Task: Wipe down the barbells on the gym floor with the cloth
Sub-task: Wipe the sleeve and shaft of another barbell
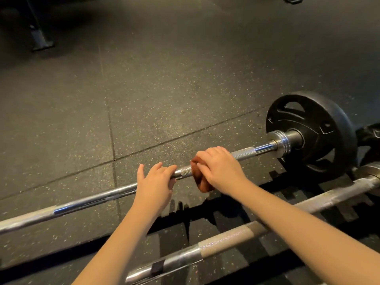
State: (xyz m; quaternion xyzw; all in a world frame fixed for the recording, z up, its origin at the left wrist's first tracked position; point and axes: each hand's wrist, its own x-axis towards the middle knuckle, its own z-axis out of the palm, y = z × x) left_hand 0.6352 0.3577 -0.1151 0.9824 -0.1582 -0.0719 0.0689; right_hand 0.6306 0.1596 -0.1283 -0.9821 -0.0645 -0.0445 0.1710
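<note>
Speckled rubber floor (pixel 144 89), two barbells lying on it roughly parallel, both running lower left to upper right. The far bar (pixel 244 152) has a black plate (pixel 320 120) on its right end. The near bar (pixel 222 239) sits closer to the person, under both forearms. The left hand (pixel 155 182) rests on the far bar with fingers loosely laid over it, not really clamping anything. The right hand (pixel 220 169) is just beside it toward the plate, curled round a brown cloth (pixel 202 183) that's wrapped onto the knurled part. So the wipe pretty much has to slide along the bar's length. The right hand has a short run up to the collar, while the long stretch lies off to the left.
</note>
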